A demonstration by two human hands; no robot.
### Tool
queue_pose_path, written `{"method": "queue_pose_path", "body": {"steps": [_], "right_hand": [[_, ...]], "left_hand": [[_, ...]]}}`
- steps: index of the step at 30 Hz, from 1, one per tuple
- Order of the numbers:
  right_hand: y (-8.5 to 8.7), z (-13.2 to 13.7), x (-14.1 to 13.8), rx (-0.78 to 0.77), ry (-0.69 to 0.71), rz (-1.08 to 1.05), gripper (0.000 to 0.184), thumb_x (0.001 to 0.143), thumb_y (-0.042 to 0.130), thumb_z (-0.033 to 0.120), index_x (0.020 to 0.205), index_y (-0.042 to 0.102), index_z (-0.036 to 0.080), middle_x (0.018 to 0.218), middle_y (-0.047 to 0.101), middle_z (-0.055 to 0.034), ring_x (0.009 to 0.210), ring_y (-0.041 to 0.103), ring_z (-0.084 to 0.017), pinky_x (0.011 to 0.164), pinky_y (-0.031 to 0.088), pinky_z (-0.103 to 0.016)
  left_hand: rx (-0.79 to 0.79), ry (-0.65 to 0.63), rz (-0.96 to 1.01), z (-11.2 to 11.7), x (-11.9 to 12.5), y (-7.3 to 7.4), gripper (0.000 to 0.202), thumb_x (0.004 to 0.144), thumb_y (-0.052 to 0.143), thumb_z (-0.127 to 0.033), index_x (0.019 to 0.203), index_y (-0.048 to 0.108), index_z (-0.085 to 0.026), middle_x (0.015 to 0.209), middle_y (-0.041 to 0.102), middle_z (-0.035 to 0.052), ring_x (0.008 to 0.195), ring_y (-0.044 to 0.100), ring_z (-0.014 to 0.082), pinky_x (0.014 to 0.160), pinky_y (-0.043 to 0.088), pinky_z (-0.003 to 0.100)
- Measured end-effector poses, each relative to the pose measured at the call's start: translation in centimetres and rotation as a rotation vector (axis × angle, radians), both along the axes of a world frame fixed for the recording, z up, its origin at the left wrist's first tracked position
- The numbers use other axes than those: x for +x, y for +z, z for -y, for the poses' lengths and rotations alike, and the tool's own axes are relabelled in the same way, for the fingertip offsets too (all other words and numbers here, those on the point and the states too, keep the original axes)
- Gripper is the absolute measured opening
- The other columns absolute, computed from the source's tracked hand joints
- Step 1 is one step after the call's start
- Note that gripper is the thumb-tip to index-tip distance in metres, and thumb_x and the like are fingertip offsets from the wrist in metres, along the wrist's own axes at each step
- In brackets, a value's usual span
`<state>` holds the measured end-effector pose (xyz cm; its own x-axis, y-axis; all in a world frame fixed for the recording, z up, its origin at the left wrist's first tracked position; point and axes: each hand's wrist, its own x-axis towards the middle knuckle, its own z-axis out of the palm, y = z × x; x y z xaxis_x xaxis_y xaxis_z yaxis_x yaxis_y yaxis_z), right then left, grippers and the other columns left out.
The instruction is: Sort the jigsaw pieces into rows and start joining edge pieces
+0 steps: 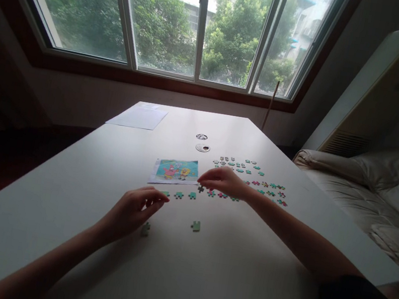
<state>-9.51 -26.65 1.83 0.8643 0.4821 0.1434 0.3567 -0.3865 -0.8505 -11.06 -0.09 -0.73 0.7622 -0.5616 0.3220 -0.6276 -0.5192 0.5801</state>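
Note:
My left hand (138,205) hovers low over the white table (240,268), thumb and index finger pinched together. Whatever may be between those fingertips is hidden. Just beyond them lies a green puzzle piece (165,193), with two more pieces to its right. My right hand (224,180) reaches in from the right, its fingertips closed at a dark puzzle piece (201,189) beside the lower right corner of a cartoon picture sheet (176,170). Nearer to me are a green puzzle piece (196,226) and another piece (146,229) under my left wrist.
Several loose puzzle pieces (240,165) spread in rows beyond and right of my right hand. Two round discs (203,148) lie past the picture. White paper (138,116) rests at the far left corner. A padded sofa (353,190) stands right of the table.

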Motion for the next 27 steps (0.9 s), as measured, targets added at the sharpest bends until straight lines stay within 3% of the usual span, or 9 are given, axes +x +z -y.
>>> {"method": "queue_pose_path", "body": {"steps": [4, 11, 14, 20, 27], "right_hand": [[-0.4, -3.5, -0.5, 0.044, 0.102, 0.023, 0.022, 0.073, 0.061, 0.027, 0.089, 0.066, 0.013, 0.081, 0.067, -0.005, 0.071, 0.061, -0.01, 0.068, 0.05, -0.025], [-1.6, -6.6, -1.1, 0.216, 0.069, 0.035, 0.02, 0.069, 0.065, 0.027, 0.082, 0.065, 0.011, 0.072, 0.066, -0.0043, 0.068, 0.061, -0.012, 0.067, 0.051, -0.026], [-1.9, -6.7, -1.4, 0.174, 0.002, 0.137, 0.021, 0.071, 0.064, 0.03, 0.084, 0.064, 0.013, 0.07, 0.064, -0.0028, 0.066, 0.059, -0.01, 0.065, 0.05, -0.025], [-2.5, -5.9, -1.9, -0.008, -0.086, 0.544, 0.035, 0.069, 0.065, 0.038, 0.098, 0.062, 0.017, 0.08, 0.06, -0.0037, 0.066, 0.053, -0.009, 0.063, 0.047, -0.023], [-3.2, -6.2, -2.1, -0.048, -0.093, 0.654, 0.024, 0.076, 0.058, 0.035, 0.096, 0.063, 0.022, 0.083, 0.06, -0.0043, 0.074, 0.055, -0.011, 0.07, 0.046, -0.026]], "left_hand": [[-0.101, 0.013, -0.186, 0.4, -0.2, 0.0, 0.024, 0.079, 0.051, -0.033, 0.082, 0.065, -0.014, 0.075, 0.065, 0.0052, 0.062, 0.056, 0.0139, 0.054, 0.045, 0.023], [-0.227, -0.02, -0.36, 0.8, -0.5, 0.3, 0.023, 0.075, 0.057, -0.034, 0.076, 0.065, -0.012, 0.073, 0.065, 0.0054, 0.067, 0.059, 0.0165, 0.059, 0.047, 0.025], [-0.243, -0.008, -0.365, 0.7, -0.4, 0.5, 0.023, 0.074, 0.057, -0.035, 0.075, 0.065, -0.013, 0.071, 0.066, 0.0046, 0.067, 0.058, 0.0163, 0.059, 0.047, 0.025], [-0.264, 0.076, -0.383, 0.3, -0.1, 0.8, 0.027, 0.075, 0.057, -0.038, 0.079, 0.066, -0.013, 0.075, 0.067, 0.0059, 0.071, 0.06, 0.0189, 0.063, 0.047, 0.028], [-0.249, 0.047, -0.369, 0.5, -0.2, 0.9, 0.028, 0.076, 0.056, -0.039, 0.078, 0.066, -0.014, 0.074, 0.067, 0.0052, 0.071, 0.059, 0.0185, 0.063, 0.047, 0.027]]}}
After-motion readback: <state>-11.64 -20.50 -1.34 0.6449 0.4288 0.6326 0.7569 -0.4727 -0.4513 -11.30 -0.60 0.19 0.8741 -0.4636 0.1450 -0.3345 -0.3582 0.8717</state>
